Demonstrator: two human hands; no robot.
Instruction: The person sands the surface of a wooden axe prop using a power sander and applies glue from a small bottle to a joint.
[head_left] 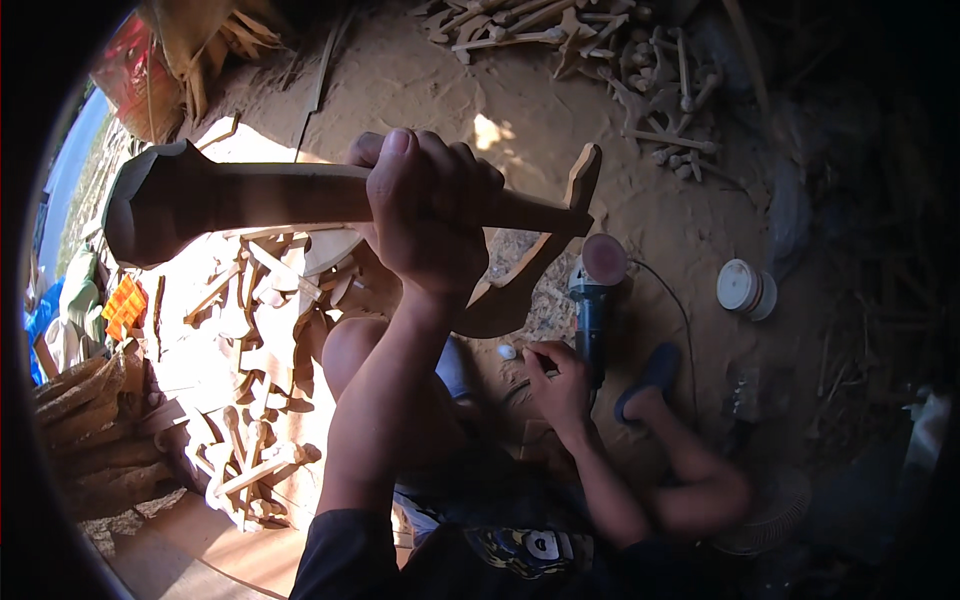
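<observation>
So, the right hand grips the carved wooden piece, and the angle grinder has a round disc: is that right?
One thing is wrong: the head view shows the left hand gripping the carved wooden piece. The angle grinder has a round disc.

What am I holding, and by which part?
Your left hand grips a wooden piece around its shaft, away from its thick end; nothing is visible in your right hand.
</observation>
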